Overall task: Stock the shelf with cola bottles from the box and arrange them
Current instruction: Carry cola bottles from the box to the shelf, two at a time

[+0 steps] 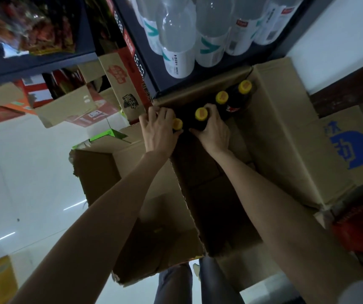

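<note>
While both arms reach into the open box (pixel 290 132):
left hand (pixel 157 130): curled around a yellow-capped cola bottle (pixel 177 123), box's far-left corner
right hand (pixel 213 130): grips the neighbouring bottle (pixel 201 114)
remaining bottles (pixel 222 97): upright along box's far edge

left hand (pixel 159 128): fingers curled, arm extended | right hand (pixel 212 129): fingers curled, arm extended

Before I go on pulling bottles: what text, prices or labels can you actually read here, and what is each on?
"88.88": price strip on the shelf edge, upper.
"05.33": same strip, lower, partly blurred.
Blue characters on the cardboard box at right: too distorted to read.
Water bottle labels: too small.
Cola bottle label: too dark.
</note>
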`<state>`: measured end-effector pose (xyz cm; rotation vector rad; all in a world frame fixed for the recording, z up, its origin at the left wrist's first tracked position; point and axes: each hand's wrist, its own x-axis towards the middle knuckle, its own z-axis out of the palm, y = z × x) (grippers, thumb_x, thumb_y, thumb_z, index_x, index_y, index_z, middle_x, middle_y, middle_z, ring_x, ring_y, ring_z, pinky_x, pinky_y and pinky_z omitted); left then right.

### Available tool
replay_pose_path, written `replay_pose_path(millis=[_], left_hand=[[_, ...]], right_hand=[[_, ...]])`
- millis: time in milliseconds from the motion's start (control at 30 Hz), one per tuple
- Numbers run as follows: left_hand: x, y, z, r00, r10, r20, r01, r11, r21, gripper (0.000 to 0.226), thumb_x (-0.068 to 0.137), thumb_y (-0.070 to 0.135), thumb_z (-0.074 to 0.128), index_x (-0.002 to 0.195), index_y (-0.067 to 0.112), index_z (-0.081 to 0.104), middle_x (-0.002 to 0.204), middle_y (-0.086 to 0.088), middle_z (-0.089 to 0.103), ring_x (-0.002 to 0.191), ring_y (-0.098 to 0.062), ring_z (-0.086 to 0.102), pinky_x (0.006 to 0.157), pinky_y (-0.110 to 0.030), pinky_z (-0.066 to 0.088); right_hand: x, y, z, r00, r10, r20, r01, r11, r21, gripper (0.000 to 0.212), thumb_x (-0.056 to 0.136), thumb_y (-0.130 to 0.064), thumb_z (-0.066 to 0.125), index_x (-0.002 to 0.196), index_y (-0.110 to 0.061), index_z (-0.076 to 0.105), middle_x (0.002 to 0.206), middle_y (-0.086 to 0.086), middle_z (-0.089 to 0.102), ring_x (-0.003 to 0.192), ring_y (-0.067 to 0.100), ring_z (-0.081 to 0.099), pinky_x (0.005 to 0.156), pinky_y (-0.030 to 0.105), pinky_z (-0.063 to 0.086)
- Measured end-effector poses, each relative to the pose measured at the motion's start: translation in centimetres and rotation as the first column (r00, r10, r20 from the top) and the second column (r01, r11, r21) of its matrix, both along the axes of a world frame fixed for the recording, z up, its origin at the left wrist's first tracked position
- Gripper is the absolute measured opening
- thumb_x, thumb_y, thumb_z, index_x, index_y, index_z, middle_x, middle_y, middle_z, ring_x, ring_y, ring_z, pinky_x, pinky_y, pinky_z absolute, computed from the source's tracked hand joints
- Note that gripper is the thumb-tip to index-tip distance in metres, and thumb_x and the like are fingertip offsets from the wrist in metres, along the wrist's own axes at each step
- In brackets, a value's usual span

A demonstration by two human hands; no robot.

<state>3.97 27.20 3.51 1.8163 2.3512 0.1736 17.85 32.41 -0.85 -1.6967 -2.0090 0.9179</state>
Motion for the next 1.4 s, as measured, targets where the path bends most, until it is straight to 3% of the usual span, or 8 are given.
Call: replay_pose_path(millis=[200, 300, 400, 633, 900, 1133, 1233, 1400], left_hand=[[0.3, -3.3, 4.3, 0.905, -0.232, 0.357, 0.12, 0.943, 0.311, 0.04, 0.083, 0.041, 0.061, 0.112, 0.014, 0.055, 0.123, -0.003, 0.059, 0.125, -0.024, 0.045, 0.101, -0.04, 0.031], [1.6, -5.6, 9.0, 0.671, -0.31, 0.673, 0.129, 0.943, 0.306, 0.04, 0.09, 0.036, 0.057, 0.122, 0.015, 0.046, 0.134, 0.001, 0.052, 0.136, -0.016, 0.039, 0.109, -0.033, 0.036], [3.9, -7.2, 12.5, 0.462, -0.234, 0.856, 0.159, 0.971, 0.179, 0.034, 0.096, 0.028, 0.049, 0.126, 0.019, 0.036, 0.131, 0.009, 0.051, 0.127, 0.0, 0.044, 0.1, -0.016, 0.042], [9.5, -9.5, 14.8, 0.358, -0.247, 0.901, 0.277, 0.949, 0.151, 0.034, 0.097, 0.029, 0.044, 0.121, 0.005, 0.05, 0.112, 0.02, 0.058, 0.111, 0.002, 0.055, 0.095, -0.019, 0.043], [18.6, -17.9, 18.3, 0.208, -0.466, 0.86, 0.635, 0.733, 0.244, 0.042, 0.092, 0.044, 0.044, 0.116, 0.012, 0.057, 0.114, -0.001, 0.063, 0.113, -0.01, 0.056, 0.099, -0.021, 0.039], [25.5, -32.5, 19.2, 0.102, -0.629, 0.77, 0.818, 0.493, 0.295, 0.028, 0.092, 0.049, 0.041, 0.104, 0.028, 0.056, 0.104, -0.011, 0.062, 0.102, -0.023, 0.059, 0.093, -0.039, 0.046], [27.9, -40.0, 19.4, 0.035, -0.623, 0.782, 0.851, 0.428, 0.303, 0.046, 0.092, 0.05, 0.042, 0.105, 0.009, 0.055, 0.098, -0.013, 0.059, 0.097, -0.027, 0.058, 0.089, -0.049, 0.045], [32.0, -52.3, 22.7, -0.124, -0.557, 0.821, 0.849, 0.368, 0.379, 0.024, 0.093, 0.042, 0.045, 0.098, 0.021, 0.056, 0.097, -0.003, 0.061, 0.094, -0.027, 0.06, 0.088, -0.054, 0.047]], right_hand=[[4.3, -5.0, 7.8, 0.962, -0.175, -0.21, 0.213, 0.961, 0.175, 0.062, 0.065, -0.027, 0.086, 0.116, -0.007, 0.055, 0.116, 0.0, 0.057, 0.11, 0.006, 0.049, 0.092, 0.016, 0.041], [7.3, -8.9, 12.5, 0.94, -0.239, -0.243, 0.296, 0.927, 0.231, 0.058, 0.065, -0.032, 0.085, 0.11, -0.01, 0.056, 0.109, 0.003, 0.058, 0.102, 0.014, 0.054, 0.091, 0.024, 0.045], [9.6, -12.6, 16.6, 0.868, -0.367, -0.334, 0.417, 0.904, 0.092, 0.062, 0.062, -0.02, 0.089, 0.101, -0.037, 0.043, 0.103, -0.007, 0.05, 0.096, 0.008, 0.052, 0.085, 0.013, 0.044], [15.8, -21.4, 20.0, 0.759, -0.548, -0.352, 0.579, 0.815, -0.02, 0.055, 0.059, -0.042, 0.083, 0.1, -0.046, 0.046, 0.109, 0.005, 0.059, 0.102, 0.022, 0.059, 0.085, 0.044, 0.053], [20.1, -38.1, 22.9, 0.575, -0.741, -0.347, 0.805, 0.589, 0.075, 0.055, 0.066, -0.03, 0.084, 0.111, -0.028, 0.053, 0.1, -0.022, 0.051, 0.096, 0.006, 0.056, 0.085, 0.02, 0.046], [21.9, -56.7, 23.7, 0.361, -0.871, -0.332, 0.932, 0.345, 0.108, 0.05, 0.072, -0.029, 0.077, 0.116, -0.019, 0.055, 0.101, 0.004, 0.055, 0.093, -0.001, 0.05, 0.081, 0.01, 0.039], [22.5, -65.1, 24.4, 0.285, -0.897, -0.337, 0.958, 0.259, 0.123, 0.062, 0.073, -0.039, 0.073, 0.126, -0.013, 0.054, 0.104, 0.003, 0.054, 0.095, -0.003, 0.049, 0.082, 0.009, 0.038], [24.3, -77.6, 28.5, 0.205, -0.883, -0.422, 0.973, 0.139, 0.182, 0.071, 0.073, -0.022, 0.082, 0.13, -0.028, 0.039, 0.116, -0.009, 0.057, 0.107, -0.003, 0.054, 0.088, 0.008, 0.038]])
